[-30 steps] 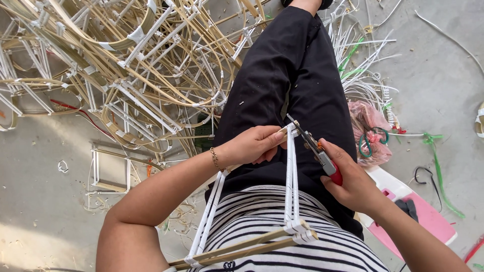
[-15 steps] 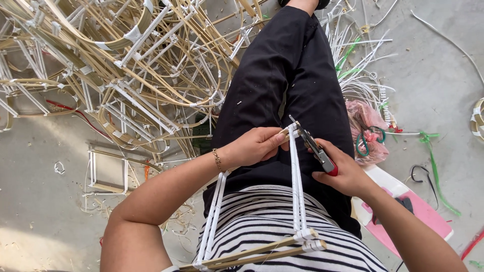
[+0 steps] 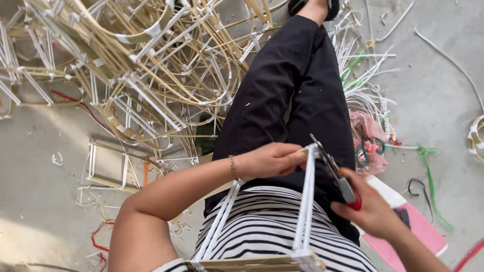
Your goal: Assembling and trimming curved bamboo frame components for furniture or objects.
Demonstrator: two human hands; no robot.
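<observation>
The left hand (image 3: 272, 160) has its grip pinched shut on the top corner of a white-wrapped bamboo frame (image 3: 305, 201), thumb and fingertips closed over the joint. The right hand (image 3: 372, 211) has its grip wrapped tight around the red handles of a pair of pliers (image 3: 337, 174), whose nose points up at that same corner, touching it or just beside it; whether the tool's tips are closed on anything is too small to tell.

The frame stands across the person's lap, over the striped shirt (image 3: 262, 236) and black trousers (image 3: 297, 85), with its lower crossbar of bare bamboo near the bottom edge of the view.

To my eye the work is at the joint, and it would go best with the left hand keeping the corner steady and the fingertips clear of the tool's nose, the pliers working square to the strip and not twisting the frame.

Counted: 2 hands, 1 pair of pliers, 1 frame in hand with 2 long white uprights showing. On the concrete floor (image 3: 438, 75) lies 1 big heap of finished frames (image 3: 136, 65), too tangled to count, 1 single small frame (image 3: 108, 163) apart from it, 1 pair of green-handled scissors (image 3: 370, 151) on a pink bag, and 1 pink board (image 3: 418, 226).
</observation>
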